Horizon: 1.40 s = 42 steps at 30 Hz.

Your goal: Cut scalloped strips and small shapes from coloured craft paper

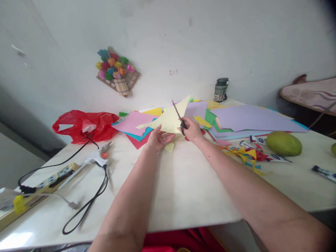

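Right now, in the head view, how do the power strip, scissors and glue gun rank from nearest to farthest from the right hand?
1. Scissors: in the right hand.
2. Glue gun: off to the left.
3. Power strip: farther left.

Cannot see all of scissors (pixel 176 109), partly covered by right hand (pixel 193 129). Cannot read bottle (pixel 222 90) print; cannot tell red bag (pixel 103 122) contents. Lose power strip (pixel 52 179) past left edge, second fruit (pixel 334 149) past right.

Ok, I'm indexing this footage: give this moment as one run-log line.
left hand: at lower edge of pale yellow sheet | right hand: holding scissors | nearby: pink sheet | far left: red plastic bag
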{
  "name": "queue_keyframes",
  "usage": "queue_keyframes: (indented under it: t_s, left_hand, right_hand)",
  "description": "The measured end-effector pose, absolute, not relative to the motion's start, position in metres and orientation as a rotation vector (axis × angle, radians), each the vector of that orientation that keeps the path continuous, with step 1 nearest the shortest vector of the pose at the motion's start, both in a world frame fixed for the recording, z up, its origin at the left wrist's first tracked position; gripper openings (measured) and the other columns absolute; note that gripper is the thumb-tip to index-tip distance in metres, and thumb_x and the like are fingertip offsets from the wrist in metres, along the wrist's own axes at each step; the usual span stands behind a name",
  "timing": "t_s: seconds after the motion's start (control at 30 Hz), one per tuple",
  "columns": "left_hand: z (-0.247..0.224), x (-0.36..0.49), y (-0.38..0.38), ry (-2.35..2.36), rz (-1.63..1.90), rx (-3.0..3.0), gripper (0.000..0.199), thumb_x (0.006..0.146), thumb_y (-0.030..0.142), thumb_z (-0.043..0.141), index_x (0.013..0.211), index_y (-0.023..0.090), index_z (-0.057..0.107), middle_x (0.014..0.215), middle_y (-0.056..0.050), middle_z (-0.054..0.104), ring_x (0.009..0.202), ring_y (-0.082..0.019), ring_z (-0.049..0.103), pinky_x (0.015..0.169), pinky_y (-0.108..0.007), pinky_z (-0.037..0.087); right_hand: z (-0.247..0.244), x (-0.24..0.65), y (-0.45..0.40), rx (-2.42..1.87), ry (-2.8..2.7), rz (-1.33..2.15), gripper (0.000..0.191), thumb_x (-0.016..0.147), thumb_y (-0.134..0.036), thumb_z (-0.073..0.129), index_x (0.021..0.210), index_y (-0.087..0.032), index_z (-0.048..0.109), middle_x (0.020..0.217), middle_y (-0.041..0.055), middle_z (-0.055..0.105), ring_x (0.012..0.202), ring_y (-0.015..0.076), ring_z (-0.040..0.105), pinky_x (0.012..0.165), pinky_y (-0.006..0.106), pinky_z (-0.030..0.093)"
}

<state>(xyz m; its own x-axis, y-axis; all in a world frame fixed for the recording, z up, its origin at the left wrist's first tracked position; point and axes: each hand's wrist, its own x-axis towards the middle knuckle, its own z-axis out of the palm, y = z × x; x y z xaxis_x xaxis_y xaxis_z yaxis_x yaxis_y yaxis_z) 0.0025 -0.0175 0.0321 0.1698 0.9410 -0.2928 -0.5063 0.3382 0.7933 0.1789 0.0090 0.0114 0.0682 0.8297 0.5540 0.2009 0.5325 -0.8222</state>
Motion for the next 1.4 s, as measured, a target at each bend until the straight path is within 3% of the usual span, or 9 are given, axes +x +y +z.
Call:
queue_keyframes:
  t_s: [0.2,0.33,0.47,0.6,0.7,0.8,1.0,1.2,1.4]
  left_hand:
    - [0.025,0.010,-0.008,0.860,1.387,0.606,0.036,0.081,0.002,0.060,0.114,0.016,0.060,0.086,-0.008,0.072,0.073,-0.020,0.072,0.068,-0.030,0.061]
    - [0.024,0.007,-0.003,0.853,1.653,0.663,0.035,0.082,0.008,0.062,0.115,0.021,0.063,0.093,-0.004,0.072,0.084,-0.018,0.071,0.080,-0.031,0.058]
    - [0.023,-0.001,-0.001,0.908,1.777,0.632,0.035,0.086,0.015,0.059,0.120,0.026,0.060,0.102,-0.003,0.071,0.088,-0.016,0.070,0.080,-0.029,0.057]
    - [0.024,-0.004,-0.001,1.024,1.789,0.551,0.026,0.090,0.017,0.054,0.115,0.021,0.060,0.091,-0.002,0.070,0.070,-0.012,0.068,0.061,-0.020,0.055]
    - [0.024,-0.007,0.000,1.156,1.727,0.406,0.016,0.090,0.019,0.054,0.105,0.018,0.059,0.076,0.001,0.063,0.051,-0.008,0.059,0.040,-0.014,0.040]
    - [0.023,-0.010,0.001,1.129,1.701,0.285,0.006,0.091,0.021,0.055,0.096,0.018,0.056,0.074,0.002,0.059,0.048,-0.006,0.056,0.033,-0.011,0.031]
    - [0.022,-0.014,0.005,0.877,1.708,0.158,0.012,0.089,0.004,0.049,0.092,0.015,0.054,0.081,-0.002,0.060,0.065,-0.009,0.066,0.059,-0.018,0.058]
    - [0.022,-0.016,0.006,0.787,1.662,0.168,0.020,0.089,-0.002,0.045,0.098,0.014,0.054,0.075,-0.001,0.062,0.066,-0.011,0.067,0.063,-0.022,0.062]
    - [0.023,-0.017,0.005,0.831,1.635,0.148,0.014,0.088,0.001,0.051,0.090,0.013,0.056,0.066,0.002,0.060,0.054,-0.007,0.064,0.053,-0.012,0.057]
  right_hand:
    - [0.017,0.177,0.005,-0.997,-1.448,0.606,0.040,0.065,-0.023,0.073,0.103,-0.018,0.064,0.083,0.0017,0.070,0.080,0.0180,0.068,0.077,0.031,0.053]
    - [0.020,0.190,0.009,-1.051,-1.219,0.686,0.038,0.070,-0.039,0.070,0.101,-0.019,0.060,0.069,-0.0038,0.063,0.057,0.0129,0.063,0.058,0.025,0.052]
    - [0.025,0.201,0.008,-1.118,-1.039,0.816,0.024,0.076,-0.032,0.066,0.093,-0.018,0.058,0.056,-0.0069,0.057,0.041,0.0084,0.052,0.045,0.020,0.046]
    - [0.030,0.195,-0.001,-1.198,-1.142,0.972,0.021,0.075,-0.030,0.072,0.085,-0.017,0.059,0.047,-0.0072,0.053,0.034,0.0079,0.048,0.037,0.018,0.039]
    - [0.031,0.184,-0.009,-1.207,-1.272,1.060,0.026,0.073,-0.032,0.077,0.085,-0.016,0.061,0.047,-0.0062,0.055,0.035,0.0072,0.048,0.037,0.018,0.039]
    - [0.029,0.176,-0.014,-1.214,-1.438,1.099,0.031,0.072,-0.041,0.077,0.082,-0.016,0.062,0.049,-0.0042,0.058,0.035,0.0067,0.049,0.034,0.016,0.033]
    - [0.026,0.170,-0.022,-1.309,-1.569,1.171,0.041,0.073,-0.056,0.071,0.070,-0.017,0.060,0.048,-0.0014,0.060,0.035,0.0086,0.053,0.030,0.016,0.027]
    - [0.033,0.166,-0.029,-1.329,-1.511,1.253,0.040,0.074,-0.055,0.071,0.068,-0.017,0.059,0.046,-0.0010,0.059,0.034,0.0092,0.053,0.030,0.016,0.027]
    - [0.036,0.166,-0.032,-1.351,-1.562,1.284,0.041,0.076,-0.053,0.069,0.064,-0.016,0.058,0.045,0.0020,0.061,0.033,0.0104,0.053,0.028,0.017,0.024]
